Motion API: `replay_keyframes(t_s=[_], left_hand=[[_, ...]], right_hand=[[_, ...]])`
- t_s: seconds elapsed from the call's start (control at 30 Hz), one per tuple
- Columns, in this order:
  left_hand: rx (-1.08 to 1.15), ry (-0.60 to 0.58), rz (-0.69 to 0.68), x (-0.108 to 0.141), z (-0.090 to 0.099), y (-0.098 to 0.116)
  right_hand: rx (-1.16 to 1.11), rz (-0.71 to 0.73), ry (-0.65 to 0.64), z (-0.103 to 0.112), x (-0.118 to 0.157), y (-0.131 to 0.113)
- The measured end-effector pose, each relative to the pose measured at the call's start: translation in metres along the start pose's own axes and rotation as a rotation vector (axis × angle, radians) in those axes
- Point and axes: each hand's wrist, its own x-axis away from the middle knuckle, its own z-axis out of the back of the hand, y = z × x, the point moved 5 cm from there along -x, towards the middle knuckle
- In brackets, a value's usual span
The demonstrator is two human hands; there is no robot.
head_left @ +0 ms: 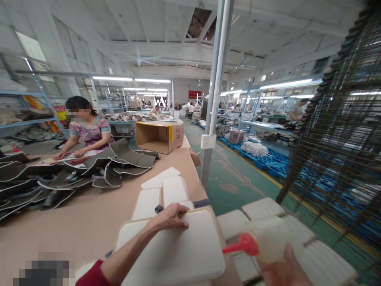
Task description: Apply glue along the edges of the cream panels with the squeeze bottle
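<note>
My left hand [174, 216] reaches from a red sleeve and grips the far edge of a white padded panel [190, 250] with rounded corners, the thumb lying on its face. In my right hand [282, 266], partly cut off and blurred, is a pale squeeze bottle [269, 238]. Its red nozzle [242, 245] points left toward the panel's right edge. Just beyond the left hand lie smaller white panels [175, 190] on the tabletop, with a dark blue strip [201, 203] beside them.
Stacked pale panels [264, 208] stand low on the right. An open cardboard box [177, 137] sits farther along the brown table [98, 226]. Dark grey pieces [59, 178] cover its left side, where a co-worker [89, 131] handles something. A post [212, 99] rises by the table edge.
</note>
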Motion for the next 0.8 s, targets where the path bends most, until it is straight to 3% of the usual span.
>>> replay_keyframes(t_s=[0.07, 0.13, 0.33, 0.57, 0.8], left_hand=[[-0.031, -0.016, -0.016, 0.026, 0.005, 0.016], [-0.049, -0.018, -0.027, 0.051, 0.01, 0.032], [-0.032, -0.034, -0.044, 0.107, 0.018, 0.061], [-0.011, -0.088, -0.046, 0.139, 0.018, 0.077], [-0.006, -0.138, -0.06, 0.153, 0.016, 0.088]], right_hand=[[-0.062, -0.009, 0.098, -0.011, -0.004, -0.02], [-0.06, 0.044, 0.086, -0.028, -0.002, -0.04], [0.119, 0.187, -0.141, -0.057, 0.017, -0.073], [0.071, 0.185, -0.314, -0.079, 0.041, -0.083], [0.095, 0.125, -0.438, -0.064, 0.029, -0.083]])
